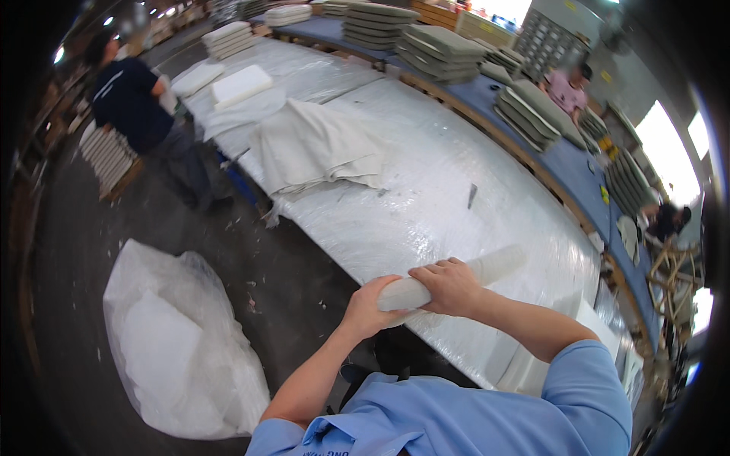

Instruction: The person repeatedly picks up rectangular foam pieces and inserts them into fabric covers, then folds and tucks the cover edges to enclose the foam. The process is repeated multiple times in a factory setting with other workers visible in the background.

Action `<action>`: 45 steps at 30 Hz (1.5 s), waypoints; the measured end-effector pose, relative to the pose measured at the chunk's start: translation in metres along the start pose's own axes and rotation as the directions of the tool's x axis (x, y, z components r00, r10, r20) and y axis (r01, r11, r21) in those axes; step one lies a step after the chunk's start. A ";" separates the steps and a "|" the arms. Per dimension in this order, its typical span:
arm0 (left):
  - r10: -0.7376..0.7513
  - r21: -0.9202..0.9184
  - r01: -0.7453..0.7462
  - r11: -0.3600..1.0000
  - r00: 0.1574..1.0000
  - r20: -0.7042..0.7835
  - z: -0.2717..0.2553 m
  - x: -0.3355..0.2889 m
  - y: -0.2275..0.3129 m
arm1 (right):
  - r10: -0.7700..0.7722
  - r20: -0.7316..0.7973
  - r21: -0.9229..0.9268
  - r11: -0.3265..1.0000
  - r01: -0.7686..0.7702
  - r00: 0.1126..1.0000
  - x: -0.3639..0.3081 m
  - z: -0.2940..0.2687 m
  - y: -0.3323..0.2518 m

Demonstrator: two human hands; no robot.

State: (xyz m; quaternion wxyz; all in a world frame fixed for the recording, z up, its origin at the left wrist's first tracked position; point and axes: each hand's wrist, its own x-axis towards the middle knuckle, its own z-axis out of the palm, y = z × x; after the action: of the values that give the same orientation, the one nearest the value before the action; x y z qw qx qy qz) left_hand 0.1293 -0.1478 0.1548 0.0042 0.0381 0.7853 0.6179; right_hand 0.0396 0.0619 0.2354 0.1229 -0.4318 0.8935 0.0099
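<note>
A white roll of soft sheet material lies at a slant over the near edge of the film-covered table. My left hand is closed round the roll's near end. Just to the right of it, my right hand grips the roll from above, fingers curled over the top. The roll's far end rests on or just above the shiny film; I cannot tell which. Farther up the table lies a rumpled pile of off-white fabric, apart from both hands.
A big clear plastic bag of white material stands on the floor at left. White foam pads lie on the table's far end. Grey cushions are stacked along a blue bench. One person stands at left; others work beyond the bench.
</note>
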 end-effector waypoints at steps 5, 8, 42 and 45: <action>0.032 0.285 0.007 0.959 0.991 -0.131 -0.004 -0.009 0.008 | -0.123 -0.348 -0.005 0.992 0.129 0.929 -0.014 0.017 0.002; 0.346 0.546 -0.250 0.800 0.935 -0.079 -0.001 -0.010 0.022 | -0.107 -0.430 -0.014 0.994 0.112 0.897 -0.040 0.013 0.026; -0.582 0.451 0.372 0.811 0.441 0.683 0.109 0.110 -0.029 | 0.034 -0.482 0.370 0.914 0.168 0.875 -0.106 0.045 0.117; -0.561 0.434 0.356 0.827 0.483 0.672 0.121 0.109 -0.058 | 0.027 -0.236 0.418 0.905 0.076 0.971 -0.101 0.033 0.120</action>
State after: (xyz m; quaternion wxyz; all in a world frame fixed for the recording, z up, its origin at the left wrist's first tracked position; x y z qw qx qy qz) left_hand 0.0237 -0.0371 0.0747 0.5042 0.0885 0.7515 0.4163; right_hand 0.0134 0.2188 0.2157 0.1070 -0.4040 0.8769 -0.2376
